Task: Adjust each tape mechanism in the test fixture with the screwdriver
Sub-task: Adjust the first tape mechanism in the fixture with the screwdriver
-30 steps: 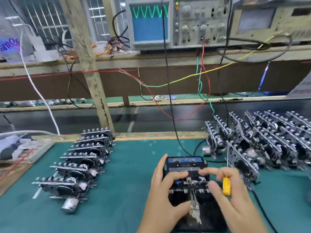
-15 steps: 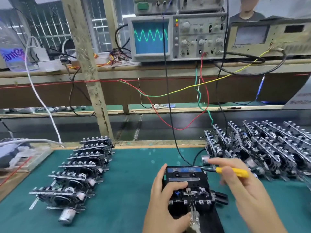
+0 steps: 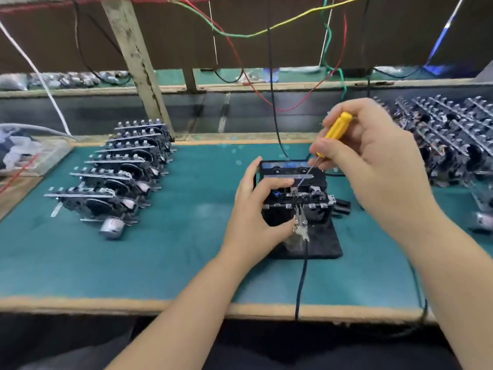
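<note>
Yellow screwdriver (image 3: 336, 130) now upright in right hand (image 3: 378, 161) grip, tip down on mechanism (image 3: 296, 194); left hand (image 3: 256, 209) still clasps it.

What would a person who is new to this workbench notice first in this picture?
Probably the yellow-handled screwdriver, pinched in the right hand at centre right and angled down into the tape mechanism seated in the black test fixture. The left hand grips that fixture from its left side. Next come the row of tape mechanisms standing on the green mat at left, and a denser batch at far right.
</note>
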The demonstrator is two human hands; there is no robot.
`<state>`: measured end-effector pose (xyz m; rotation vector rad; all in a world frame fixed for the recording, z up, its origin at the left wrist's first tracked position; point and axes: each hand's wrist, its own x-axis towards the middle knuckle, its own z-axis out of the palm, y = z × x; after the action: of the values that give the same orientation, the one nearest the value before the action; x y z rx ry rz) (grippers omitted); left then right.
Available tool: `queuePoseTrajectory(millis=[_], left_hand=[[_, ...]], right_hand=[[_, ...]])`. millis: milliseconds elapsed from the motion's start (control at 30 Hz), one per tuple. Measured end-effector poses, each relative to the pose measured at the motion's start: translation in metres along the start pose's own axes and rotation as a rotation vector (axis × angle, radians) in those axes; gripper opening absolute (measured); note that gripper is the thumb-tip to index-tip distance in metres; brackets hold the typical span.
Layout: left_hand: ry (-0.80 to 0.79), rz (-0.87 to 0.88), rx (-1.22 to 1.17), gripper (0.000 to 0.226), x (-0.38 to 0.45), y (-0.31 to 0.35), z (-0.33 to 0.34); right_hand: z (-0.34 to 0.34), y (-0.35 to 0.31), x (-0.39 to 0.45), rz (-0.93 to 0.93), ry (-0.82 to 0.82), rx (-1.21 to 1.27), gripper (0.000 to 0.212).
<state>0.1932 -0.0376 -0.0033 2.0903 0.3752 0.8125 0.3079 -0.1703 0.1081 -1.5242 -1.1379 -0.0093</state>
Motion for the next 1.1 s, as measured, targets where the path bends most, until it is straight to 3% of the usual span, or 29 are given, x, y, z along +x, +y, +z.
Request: queuePoseTrajectory(millis=[300, 1100], left_hand=[[0.004, -0.011, -0.004, 0.066, -0.0008, 0.0056, -0.0012], [-0.005, -0.005, 0.014, 0.067, -0.0012, 0.0033, -0.0002]], right_hand=[[0.0073, 0.0033, 0.0015, -0.075, -0.044, -0.156, 0.014], [0.0089, 0.0061, 0.003, -0.043, -0.01, -0.146, 0.015]])
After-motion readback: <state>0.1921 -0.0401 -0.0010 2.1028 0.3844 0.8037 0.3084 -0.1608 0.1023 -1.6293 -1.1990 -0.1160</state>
